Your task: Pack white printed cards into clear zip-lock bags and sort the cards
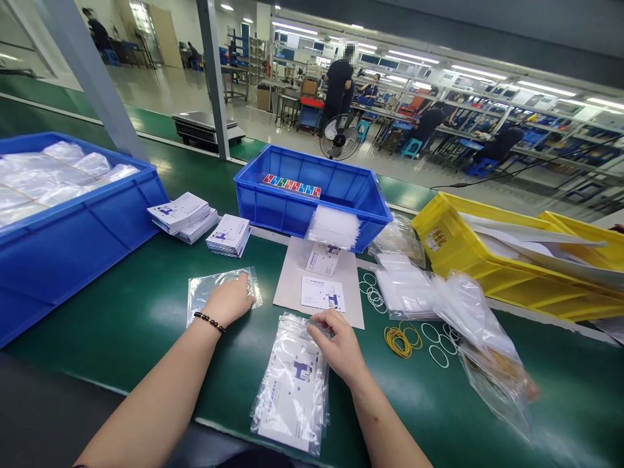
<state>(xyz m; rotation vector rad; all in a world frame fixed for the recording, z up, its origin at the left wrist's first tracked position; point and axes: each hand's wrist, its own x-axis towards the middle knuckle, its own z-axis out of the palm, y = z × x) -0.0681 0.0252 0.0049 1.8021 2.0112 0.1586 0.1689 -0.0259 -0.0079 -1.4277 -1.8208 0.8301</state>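
Observation:
My left hand [229, 300] is over a clear plastic bag [199, 294] lying flat on the green table, its fingers closed at the bag's right edge. Beaded bracelet on that wrist. My right hand [338, 341] has thumb and forefinger close together at the top edge of a pile of bagged booklets [292, 390]; the remaining fingers curl underneath, partly hidden. White booklets with purple print fill these clear bags. Just beyond my right hand, a loose booklet [322, 294] rests on a grey board [287, 286], with another booklet [322, 260] behind it.
Two booklet stacks [228, 235] stand at the back left. A blue bin [312, 218] is straight ahead, a bigger blue bin [82, 253] at left, a yellow bin [453, 247] at right. Rubber bands [398, 341] and packs of clear bags [404, 289] lie to the right.

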